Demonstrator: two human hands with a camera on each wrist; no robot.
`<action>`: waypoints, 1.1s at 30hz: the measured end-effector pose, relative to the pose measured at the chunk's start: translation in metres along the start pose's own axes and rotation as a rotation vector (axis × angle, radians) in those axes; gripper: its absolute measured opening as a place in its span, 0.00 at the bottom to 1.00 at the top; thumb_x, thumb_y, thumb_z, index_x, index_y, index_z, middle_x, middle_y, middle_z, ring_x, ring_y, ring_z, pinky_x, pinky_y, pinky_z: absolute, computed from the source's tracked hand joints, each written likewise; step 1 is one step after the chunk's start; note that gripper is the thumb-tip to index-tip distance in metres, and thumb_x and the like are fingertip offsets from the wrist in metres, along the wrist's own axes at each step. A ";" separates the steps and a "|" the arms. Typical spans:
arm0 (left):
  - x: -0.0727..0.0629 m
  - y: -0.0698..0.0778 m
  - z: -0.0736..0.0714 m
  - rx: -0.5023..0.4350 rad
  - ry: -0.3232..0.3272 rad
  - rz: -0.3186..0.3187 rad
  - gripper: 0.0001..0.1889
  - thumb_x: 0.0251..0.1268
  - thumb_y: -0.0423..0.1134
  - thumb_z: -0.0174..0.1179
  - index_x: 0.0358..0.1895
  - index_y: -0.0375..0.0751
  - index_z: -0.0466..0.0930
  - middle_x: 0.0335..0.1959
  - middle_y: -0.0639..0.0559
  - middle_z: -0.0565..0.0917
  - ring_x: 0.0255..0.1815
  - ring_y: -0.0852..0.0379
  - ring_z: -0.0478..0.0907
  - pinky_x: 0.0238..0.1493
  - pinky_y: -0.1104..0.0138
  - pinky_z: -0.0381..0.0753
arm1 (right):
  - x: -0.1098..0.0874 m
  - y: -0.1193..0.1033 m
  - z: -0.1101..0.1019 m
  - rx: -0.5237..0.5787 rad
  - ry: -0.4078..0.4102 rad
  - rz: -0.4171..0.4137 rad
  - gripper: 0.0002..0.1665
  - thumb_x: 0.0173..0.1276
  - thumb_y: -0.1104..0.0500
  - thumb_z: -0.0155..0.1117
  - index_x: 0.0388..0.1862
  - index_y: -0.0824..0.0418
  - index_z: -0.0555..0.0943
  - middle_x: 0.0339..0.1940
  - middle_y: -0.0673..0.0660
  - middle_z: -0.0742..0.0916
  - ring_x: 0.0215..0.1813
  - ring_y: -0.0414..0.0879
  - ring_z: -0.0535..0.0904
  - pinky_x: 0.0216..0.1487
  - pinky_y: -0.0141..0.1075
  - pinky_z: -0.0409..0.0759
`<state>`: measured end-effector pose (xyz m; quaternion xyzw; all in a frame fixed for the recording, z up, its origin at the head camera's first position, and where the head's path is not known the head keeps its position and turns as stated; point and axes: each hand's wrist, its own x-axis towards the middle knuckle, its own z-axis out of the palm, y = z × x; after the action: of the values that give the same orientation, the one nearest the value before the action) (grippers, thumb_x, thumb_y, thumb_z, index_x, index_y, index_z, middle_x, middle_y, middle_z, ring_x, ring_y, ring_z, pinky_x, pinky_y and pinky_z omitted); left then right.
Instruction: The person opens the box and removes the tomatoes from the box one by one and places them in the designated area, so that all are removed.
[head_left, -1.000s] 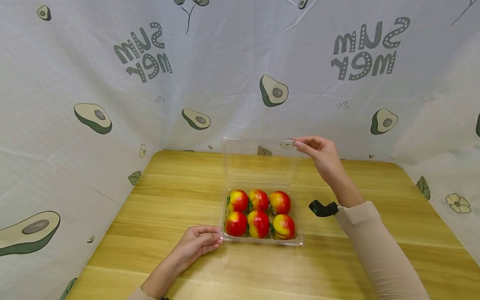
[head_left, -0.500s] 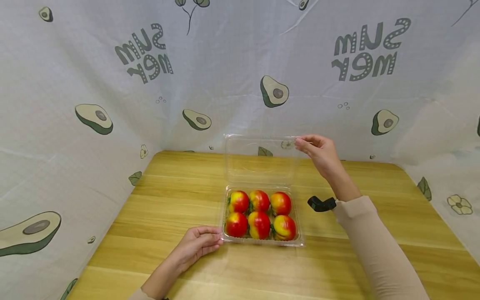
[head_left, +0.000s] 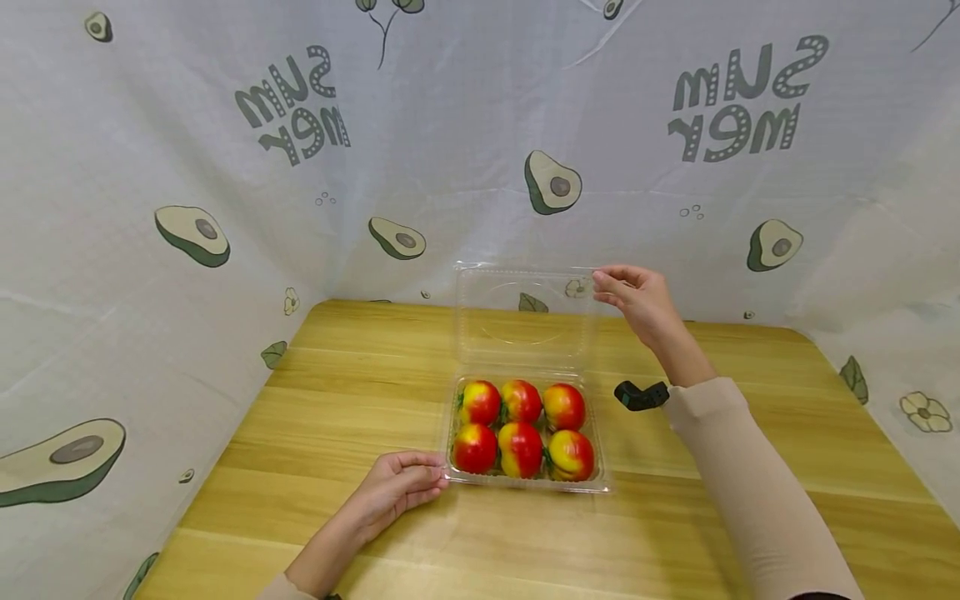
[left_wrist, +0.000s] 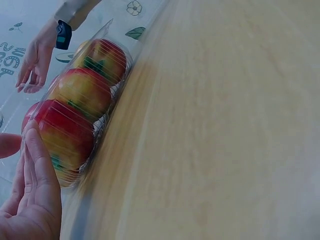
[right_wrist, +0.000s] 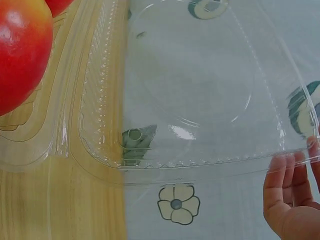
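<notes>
A clear plastic clamshell box stands on the table with its hinged lid raised at the back. Inside its base sit two rows of red-and-yellow fruits with green leaf tufts, perhaps apples or mangoes. My left hand pinches the front left corner of the base between thumb and fingers; the left wrist view shows the fingertips right at the rim beside a fruit. My right hand pinches the lid's top right corner, which the right wrist view shows with the fingers on its edge.
The wooden table carries the box near its middle. A white cloth printed with avocados and lettering hangs behind and along the sides. A black device is strapped at my right wrist.
My right hand has risen slightly, and the lid's top edge has tipped upward with it. My left hand stays at the box corner, and the fruits keep their places in it.
</notes>
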<state>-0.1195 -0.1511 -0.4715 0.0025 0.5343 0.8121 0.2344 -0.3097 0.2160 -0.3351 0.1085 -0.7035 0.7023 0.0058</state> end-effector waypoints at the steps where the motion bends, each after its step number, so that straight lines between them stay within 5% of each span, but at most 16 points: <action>1: 0.000 0.000 0.000 0.001 -0.001 0.001 0.12 0.69 0.25 0.57 0.52 0.22 0.79 0.40 0.44 0.86 0.42 0.56 0.86 0.49 0.66 0.84 | 0.001 0.001 0.000 -0.005 0.002 0.006 0.18 0.73 0.58 0.64 0.51 0.72 0.80 0.45 0.54 0.79 0.45 0.49 0.79 0.51 0.27 0.80; 11: 0.001 -0.001 -0.001 -0.001 -0.003 0.007 0.12 0.69 0.25 0.57 0.52 0.22 0.79 0.40 0.44 0.86 0.42 0.56 0.86 0.48 0.67 0.84 | 0.015 0.007 -0.001 0.067 0.009 0.058 0.05 0.71 0.59 0.65 0.40 0.59 0.85 0.36 0.52 0.80 0.37 0.46 0.74 0.45 0.30 0.82; 33: 0.002 -0.001 -0.001 -0.004 0.009 0.002 0.11 0.68 0.25 0.57 0.50 0.24 0.80 0.39 0.44 0.87 0.41 0.56 0.86 0.48 0.67 0.84 | 0.033 0.025 0.004 0.127 0.096 0.161 0.10 0.71 0.60 0.65 0.44 0.67 0.82 0.34 0.51 0.81 0.37 0.45 0.74 0.43 0.29 0.81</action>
<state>-0.1212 -0.1513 -0.4733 -0.0010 0.5337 0.8134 0.2312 -0.3458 0.2069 -0.3541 0.0182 -0.6628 0.7482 -0.0237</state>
